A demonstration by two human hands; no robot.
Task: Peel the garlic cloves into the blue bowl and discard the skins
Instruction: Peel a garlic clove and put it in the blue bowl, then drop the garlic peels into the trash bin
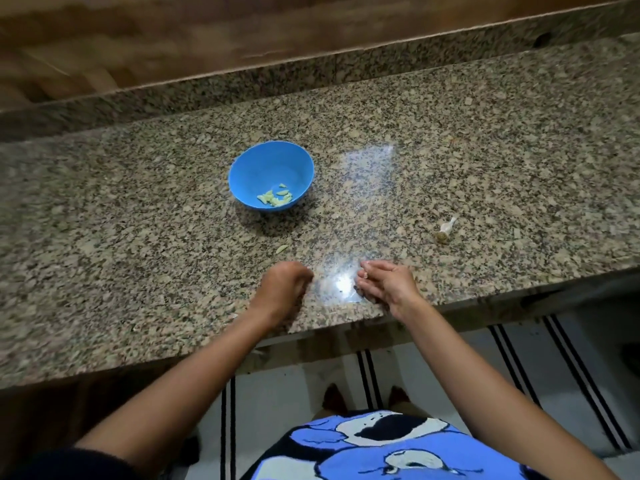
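Both grips curl loosely, left hand (284, 284) and right hand (386, 284) over the counter (138, 237); contents cannot be told.

- Left hand (282, 284) curls its fingers (303, 273) under, hiding any contents.
- Counter (138, 237) runs off the frame left and right.
- Pale scrap (446, 230), right, too small to identify.

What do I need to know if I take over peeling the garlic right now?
Left grip: fingers curled down onto the counter; whether it holds anything is hidden.
Right grip: loosely cupped near the counter edge, nothing visible in it.
Blue bowl: several peeled cloves inside.
A pale piece lies on the counter in front of the bowl; a garlic stub lies further right.
Left to do: sort that piece, discard the stub.
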